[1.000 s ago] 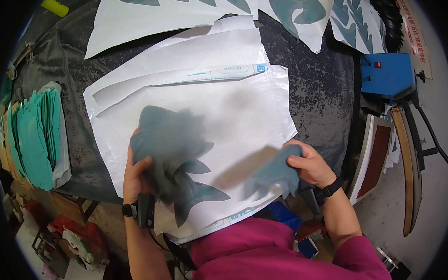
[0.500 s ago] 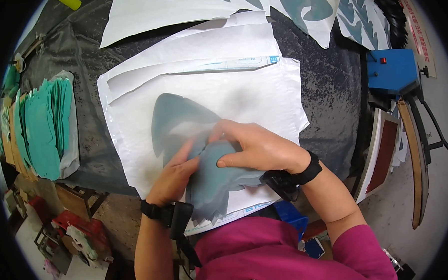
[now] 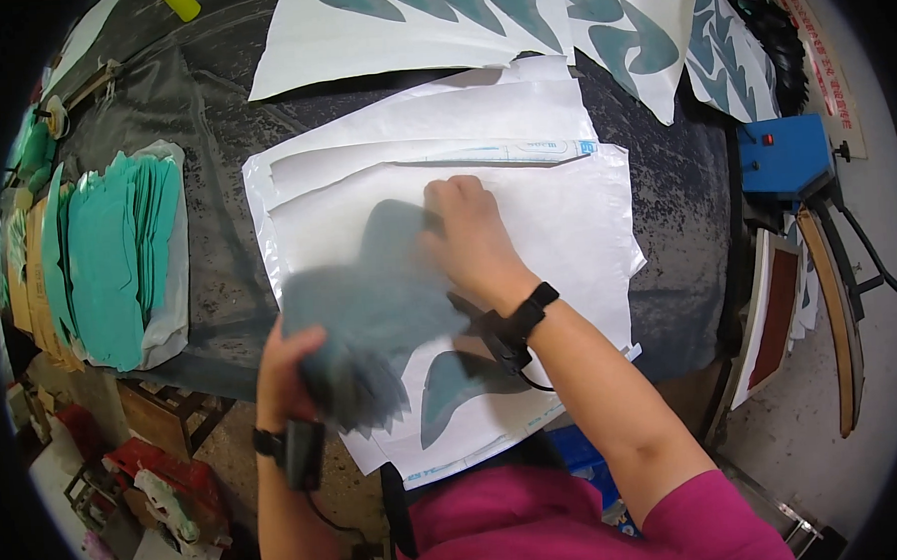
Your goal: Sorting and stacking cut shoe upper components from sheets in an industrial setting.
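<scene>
A blurred stack of thin grey-green cut pieces (image 3: 355,319), curved along one edge, is gripped at its near left side by my left hand (image 3: 287,372), thumb on top. Over the white sheet (image 3: 557,245), my right hand (image 3: 475,241) has its fingers bent round the edge of a single grey-green piece (image 3: 394,227). The stack covers this piece's near part. Another curved grey-green piece (image 3: 451,388) lies flat on the sheet's near part, below my right wrist.
White sheets bearing grey-green shapes (image 3: 437,5) lie along the far side. A pile of bright green pieces (image 3: 118,264) sits at the left. At the right are a blue machine (image 3: 783,155) and a framed panel (image 3: 760,311). Dark cloth (image 3: 217,240) covers the table.
My hands have parted: the left moved left with the stack, the right reached farther away with a single piece. The flat piece near me has come into sight. The view has shifted slightly.
</scene>
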The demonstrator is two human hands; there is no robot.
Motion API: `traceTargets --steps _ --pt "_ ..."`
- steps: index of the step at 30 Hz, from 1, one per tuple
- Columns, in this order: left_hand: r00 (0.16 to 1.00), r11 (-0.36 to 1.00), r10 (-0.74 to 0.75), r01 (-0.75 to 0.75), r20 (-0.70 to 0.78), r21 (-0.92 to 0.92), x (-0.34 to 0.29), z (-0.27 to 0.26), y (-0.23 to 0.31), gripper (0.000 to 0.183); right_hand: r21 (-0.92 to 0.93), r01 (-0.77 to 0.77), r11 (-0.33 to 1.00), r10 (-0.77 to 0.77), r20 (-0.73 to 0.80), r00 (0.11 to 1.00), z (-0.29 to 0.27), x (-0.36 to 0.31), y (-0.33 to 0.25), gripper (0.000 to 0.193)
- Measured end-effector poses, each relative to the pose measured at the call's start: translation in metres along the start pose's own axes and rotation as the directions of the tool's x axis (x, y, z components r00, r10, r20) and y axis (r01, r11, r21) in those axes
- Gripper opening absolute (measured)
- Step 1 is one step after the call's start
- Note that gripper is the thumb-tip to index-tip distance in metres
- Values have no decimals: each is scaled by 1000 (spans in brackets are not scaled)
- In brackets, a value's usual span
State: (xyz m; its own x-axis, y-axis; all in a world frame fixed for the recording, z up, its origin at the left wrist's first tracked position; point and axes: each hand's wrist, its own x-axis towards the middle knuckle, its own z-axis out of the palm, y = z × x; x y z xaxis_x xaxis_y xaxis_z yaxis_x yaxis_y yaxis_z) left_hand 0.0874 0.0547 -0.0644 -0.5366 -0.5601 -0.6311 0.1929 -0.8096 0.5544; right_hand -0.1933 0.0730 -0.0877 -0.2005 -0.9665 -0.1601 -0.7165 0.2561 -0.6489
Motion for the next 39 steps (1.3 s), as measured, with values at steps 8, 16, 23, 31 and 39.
traceTargets --steps 8,16,23,31,39 --pt "977 915 111 -172 -182 -365 86 -21 25 34 -66 -68 996 55 -172 984 23 3 -7 27" --pt "972 913 145 -203 -185 -353 91 -21 20 35 724 -197 661 110 167 980 -39 -44 29 35" --pt "996 898 64 -33 56 -439 78 -20 25 43 221 -79 972 33 204 978 -8 -70 10 60" --pt "996 952 88 -77 22 -296 75 -18 6 49 15 66 998 -67 98 993 14 -76 -11 41" --pt "997 978 80 -82 -20 -193 74 -1 11 54 825 -448 343 236 386 892 -43 -101 11 38"
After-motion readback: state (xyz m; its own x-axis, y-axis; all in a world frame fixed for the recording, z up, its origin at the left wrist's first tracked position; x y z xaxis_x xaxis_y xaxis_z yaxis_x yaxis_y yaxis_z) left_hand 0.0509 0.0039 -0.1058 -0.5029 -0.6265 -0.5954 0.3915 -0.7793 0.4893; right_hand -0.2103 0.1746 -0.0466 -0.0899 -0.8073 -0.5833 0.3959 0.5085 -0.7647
